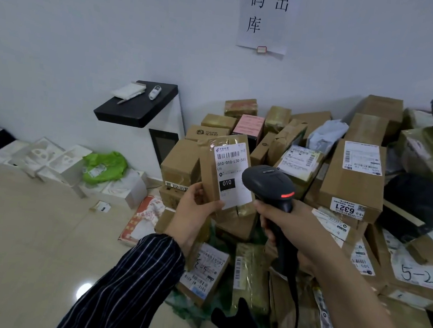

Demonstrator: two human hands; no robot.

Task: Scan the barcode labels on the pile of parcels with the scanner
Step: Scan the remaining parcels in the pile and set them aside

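- left hand (pixel 194 209) grips a small brown parcel (pixel 208 168) by its lower left corner. thumb lies on the front face at the bottom edge of the white barcode label (pixel 232 165), and the other fingers are curled behind, out of sight.
- the parcel is held upright, slightly tilted, with the label facing the camera. the barcode sits near the label's top, with "010" printed in a black block lower down.
- right hand (pixel 296 229) is clenched around the handle of the black scanner (pixel 269 184), fingers wrapped fully round it.
- the scanner head is just right of the label and overlaps the parcel's lower right edge in this view. a red light glows on its side. cannot tell if it touches the parcel.
- a black cable (pixel 293 316) hangs from the handle's base.
- the pile of parcels (pixel 351 182) is heaped on the floor against the white wall, behind and below both hands.
- a striped sleeve (pixel 132 282) covers the left forearm.
- a black shelf (pixel 136 108) and a green bag (pixel 104 166) are to the left of the pile.
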